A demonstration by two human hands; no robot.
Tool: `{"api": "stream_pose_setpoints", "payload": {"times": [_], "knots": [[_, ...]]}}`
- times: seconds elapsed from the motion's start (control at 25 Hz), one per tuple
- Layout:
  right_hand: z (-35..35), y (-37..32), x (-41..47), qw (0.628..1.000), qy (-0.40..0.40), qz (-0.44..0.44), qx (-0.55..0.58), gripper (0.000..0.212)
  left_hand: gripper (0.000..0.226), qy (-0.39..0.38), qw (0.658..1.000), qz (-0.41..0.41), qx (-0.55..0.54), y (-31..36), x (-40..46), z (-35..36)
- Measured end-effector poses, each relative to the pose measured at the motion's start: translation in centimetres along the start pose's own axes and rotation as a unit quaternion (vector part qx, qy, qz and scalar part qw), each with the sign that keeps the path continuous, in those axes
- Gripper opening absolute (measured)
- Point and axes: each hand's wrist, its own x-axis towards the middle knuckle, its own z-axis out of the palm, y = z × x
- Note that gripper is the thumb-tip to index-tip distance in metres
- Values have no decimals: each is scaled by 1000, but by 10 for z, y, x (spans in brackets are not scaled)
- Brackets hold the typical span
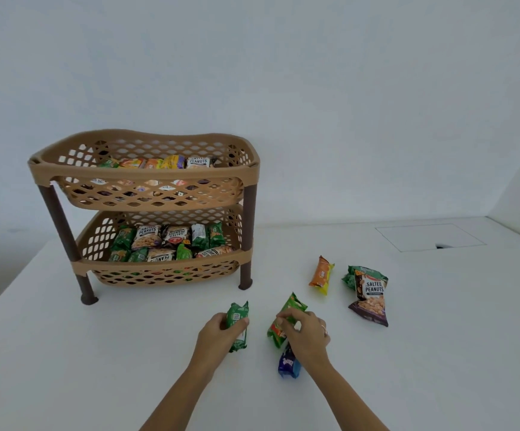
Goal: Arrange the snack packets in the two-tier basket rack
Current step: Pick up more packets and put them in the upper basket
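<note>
A tan two-tier basket rack point(143, 177) with brown legs stands at the back left of the white table, and both tiers hold several snack packets. My left hand point(216, 332) grips a dark green packet point(237, 318) in front of the rack. My right hand point(305, 332) closes its fingers on a light green packet point(280, 329) lying on the table. A blue packet point(287, 365) sits partly hidden under that hand. Further right lie an orange packet point(321, 275) and a salted peanuts packet point(372, 298), which rests on another green packet point(350, 276).
The white table point(97, 368) meets a white wall behind the rack. A rectangular hatch outline point(429, 236) with a small dark notch is set into the table at the back right.
</note>
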Motion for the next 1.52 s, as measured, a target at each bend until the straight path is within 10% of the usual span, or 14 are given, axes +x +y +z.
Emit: {"api": "stream_pose_setpoints", "payload": {"times": [0.36, 0.56, 0.76, 0.92, 1.16, 1.52], "knots": [[-71, -145, 29, 904, 30, -298, 305, 45, 20, -12, 966, 255, 52, 185, -9, -68], [-121, -261, 75, 876, 53, -326, 351, 57, 29, 19, 960, 264, 92, 282, 37, -133], [-118, -334, 142, 939, 40, -298, 165, 50, 66, -26, 977, 101, 185, 313, 109, -152], [-86, -353, 199, 969, 26, -236, -70, 56, 53, -26, 915, 62, 397, 303, 153, -138], [-43, -373, 255, 949, -65, -150, -269, 47, 44, -5, 793, 102, 601, 292, 185, -114], [-27, -365, 282, 909, -103, -160, -370, 17, 51, -10, 767, 81, 636, 287, 193, -121]]}}
